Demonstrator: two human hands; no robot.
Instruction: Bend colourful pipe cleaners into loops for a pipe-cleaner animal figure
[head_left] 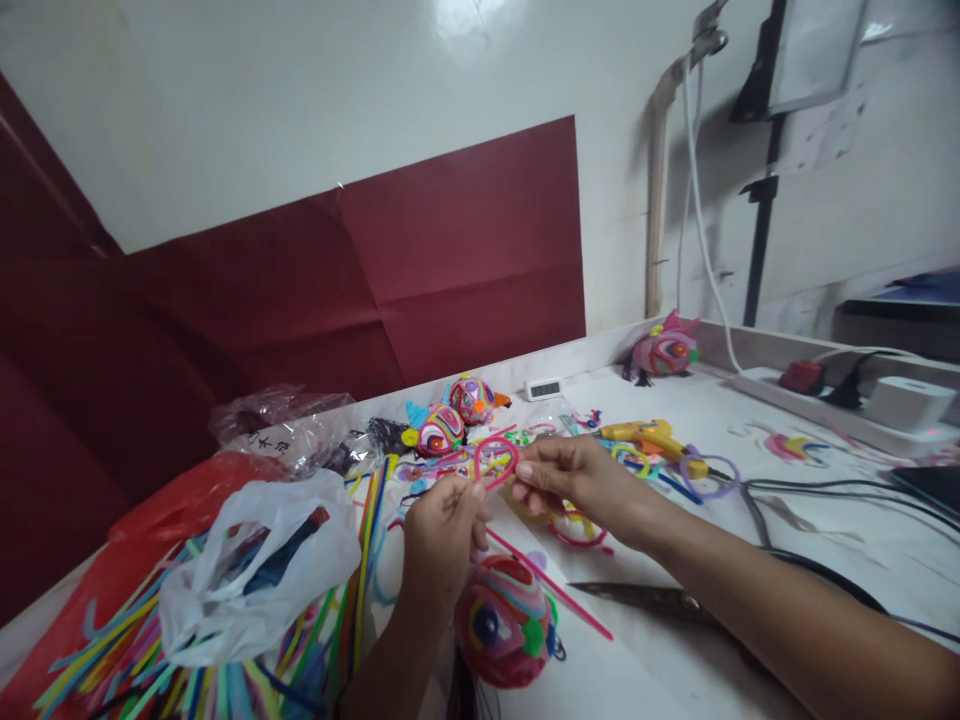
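Observation:
A pink pipe cleaner [496, 442], bent into a loop, is held up between my two hands, with a long straight end hanging toward the lower right. My left hand [444, 540] pinches it at the lower left of the loop. On the loop's right side, my right hand [574, 480] has its fingers closed on the same pipe cleaner. Just below my hands, a round multicoloured decorated ball [506, 620] rests on the white table [637, 660]. Its surface is covered with curled pipe cleaners.
Bundled pipe cleaners [225, 690] and a white plastic bag [262, 570] lie at the left. Decorated balls [439, 430] stand behind my hands. Scissors [652, 597], a yellow glue gun [645, 435], black cables [825, 487] and a power strip [847, 415] are at the right.

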